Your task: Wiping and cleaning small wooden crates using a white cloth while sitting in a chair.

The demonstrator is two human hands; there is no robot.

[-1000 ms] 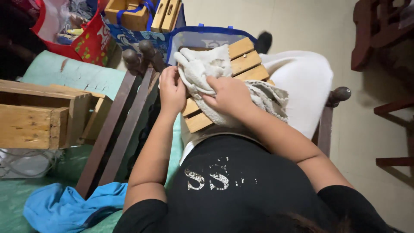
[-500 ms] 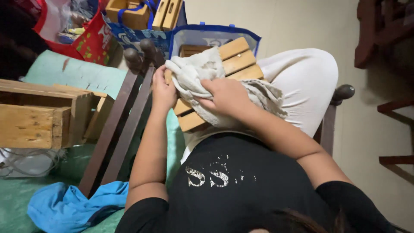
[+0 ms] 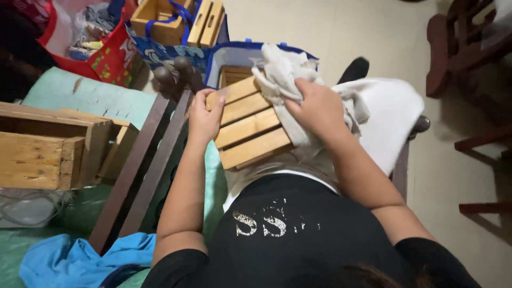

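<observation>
A small crate of pale wooden slats (image 3: 246,128) rests on my lap, slats facing up. My left hand (image 3: 204,116) grips its near left edge, fingers curled over the top slat. My right hand (image 3: 318,108) presses a crumpled grey-white cloth (image 3: 281,74) against the crate's right side; the cloth bunches up above my fingers and trails over my white-clad knee (image 3: 385,120).
A blue bag (image 3: 224,55) with another wooden crate stands ahead on the floor, beside a red bag (image 3: 109,57) and more crates (image 3: 160,18). Larger wooden boxes (image 3: 42,146) lie left on green bedding. A dark bed rail (image 3: 140,170) runs beside me. Dark chairs (image 3: 469,58) stand right.
The cloth, spread over the crate's top a second ago, has been swept to the right by my right hand, baring the slats. My left hand stayed on the crate's left edge.
</observation>
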